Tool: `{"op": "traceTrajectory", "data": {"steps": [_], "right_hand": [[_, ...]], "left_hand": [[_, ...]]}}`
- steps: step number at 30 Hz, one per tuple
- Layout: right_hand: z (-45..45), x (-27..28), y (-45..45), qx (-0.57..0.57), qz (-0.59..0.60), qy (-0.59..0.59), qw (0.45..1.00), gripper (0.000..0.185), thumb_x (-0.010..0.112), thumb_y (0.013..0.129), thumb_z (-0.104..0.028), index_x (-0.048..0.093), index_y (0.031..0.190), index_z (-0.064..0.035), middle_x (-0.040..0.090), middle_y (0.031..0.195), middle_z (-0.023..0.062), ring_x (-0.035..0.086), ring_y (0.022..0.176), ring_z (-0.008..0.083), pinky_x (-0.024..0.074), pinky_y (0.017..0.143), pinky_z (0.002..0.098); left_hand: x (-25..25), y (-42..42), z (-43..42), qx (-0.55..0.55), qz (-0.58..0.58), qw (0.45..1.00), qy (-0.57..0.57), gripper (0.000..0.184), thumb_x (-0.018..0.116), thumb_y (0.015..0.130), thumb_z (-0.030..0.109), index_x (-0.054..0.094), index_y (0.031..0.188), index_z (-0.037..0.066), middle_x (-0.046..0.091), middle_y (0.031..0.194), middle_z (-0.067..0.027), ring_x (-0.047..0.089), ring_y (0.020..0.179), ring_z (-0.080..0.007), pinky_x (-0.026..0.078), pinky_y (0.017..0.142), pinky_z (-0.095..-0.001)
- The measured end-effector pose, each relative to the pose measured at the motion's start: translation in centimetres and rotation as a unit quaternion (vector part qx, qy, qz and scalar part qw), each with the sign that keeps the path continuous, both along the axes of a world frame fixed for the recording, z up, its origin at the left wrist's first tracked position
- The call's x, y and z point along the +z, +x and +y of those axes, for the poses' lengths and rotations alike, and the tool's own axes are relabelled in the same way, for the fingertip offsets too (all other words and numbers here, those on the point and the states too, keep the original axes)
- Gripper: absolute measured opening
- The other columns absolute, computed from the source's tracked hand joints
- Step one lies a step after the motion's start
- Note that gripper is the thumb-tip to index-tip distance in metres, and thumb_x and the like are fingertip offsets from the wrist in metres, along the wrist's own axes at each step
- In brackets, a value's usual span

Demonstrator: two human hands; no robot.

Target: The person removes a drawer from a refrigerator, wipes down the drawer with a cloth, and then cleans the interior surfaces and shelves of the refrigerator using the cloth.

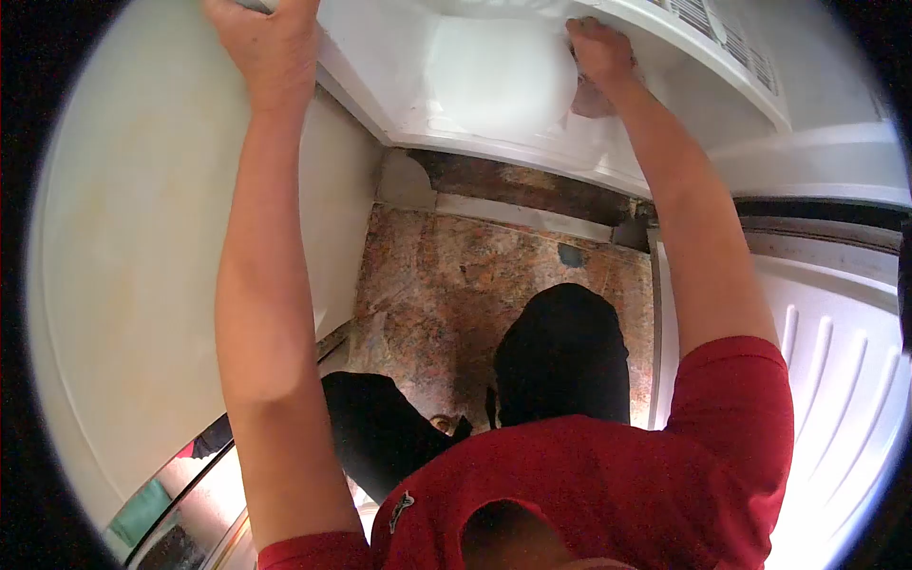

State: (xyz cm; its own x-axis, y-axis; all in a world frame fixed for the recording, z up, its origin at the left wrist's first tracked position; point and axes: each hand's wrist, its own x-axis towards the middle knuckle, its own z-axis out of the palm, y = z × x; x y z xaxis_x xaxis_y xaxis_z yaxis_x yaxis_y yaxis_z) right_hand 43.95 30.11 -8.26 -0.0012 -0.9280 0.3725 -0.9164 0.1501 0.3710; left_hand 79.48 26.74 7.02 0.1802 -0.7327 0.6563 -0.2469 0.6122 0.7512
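Note:
My left hand (271,43) is at the top left, closed over the upper edge of a white refrigerator's side (161,218). Its fingertips run out of the frame. Inside the white refrigerator compartment (494,66), my right hand (603,52) is low by the inner floor, its fingers curled and pressed together. Just below that hand shows a pinkish-brown patch (593,101). Whether this is a cloth or a reflection in the glossy liner I cannot tell, and what the fingers hold is hidden.
A ribbed white door panel (817,380) stands at the right. A vented white part (727,38) curves over the upper right. Below the compartment lies a stained brown mottled floor (446,275). My dark-clothed knees (562,356) are close to the refrigerator. Green cloth-like material (141,511) shows at lower left.

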Motion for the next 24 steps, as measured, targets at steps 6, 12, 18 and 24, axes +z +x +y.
{"op": "traceTrajectory", "data": {"steps": [6,12,18,24], "right_hand": [[-0.2,0.6,0.0,-0.084,-0.036,0.132,0.987,0.019,0.047,0.084,-0.015,0.060,0.094,-0.0048,0.062,0.102,0.0144,0.063,0.092,0.0317,0.0518,0.074,0.0469],[2.5,1.1,-1.7,-0.136,-0.175,0.035,0.975,0.028,0.047,0.085,-0.022,0.063,0.097,-0.0026,0.064,0.103,0.0186,0.062,0.097,0.0335,0.0493,0.081,0.0497],[5.8,4.0,1.3,-0.186,-0.185,-0.064,0.963,0.034,0.047,0.086,-0.032,0.060,0.106,-0.0078,0.064,0.102,0.0160,0.063,0.092,0.0349,0.0451,0.081,0.0531],[8.8,-0.6,2.5,-0.059,0.018,-0.008,0.998,0.037,0.045,0.088,-0.034,0.056,0.117,-0.0151,0.055,0.122,0.0068,0.045,0.118,0.0294,0.0381,0.090,0.0539]], "left_hand": [[0.4,0.0,0.4,0.017,0.002,0.998,0.064,0.087,0.072,0.074,0.032,0.024,0.131,-0.012,0.044,0.120,-0.0282,0.047,0.111,-0.0349,0.038,0.095,-0.0395],[0.1,1.2,0.3,0.064,-0.023,0.996,0.055,0.083,0.074,0.071,0.031,0.028,0.127,-0.009,0.046,0.118,-0.0249,0.048,0.108,-0.0318,0.039,0.093,-0.0378],[0.5,1.3,0.8,0.025,-0.026,0.998,0.048,0.088,0.072,0.071,0.032,0.025,0.133,-0.011,0.047,0.122,-0.0286,0.049,0.112,-0.0367,0.038,0.095,-0.0387],[0.0,1.1,0.1,0.010,-0.003,1.000,0.020,0.084,0.072,0.071,0.031,0.029,0.131,-0.009,0.050,0.117,-0.0263,0.052,0.107,-0.0343,0.041,0.092,-0.0384]]}}
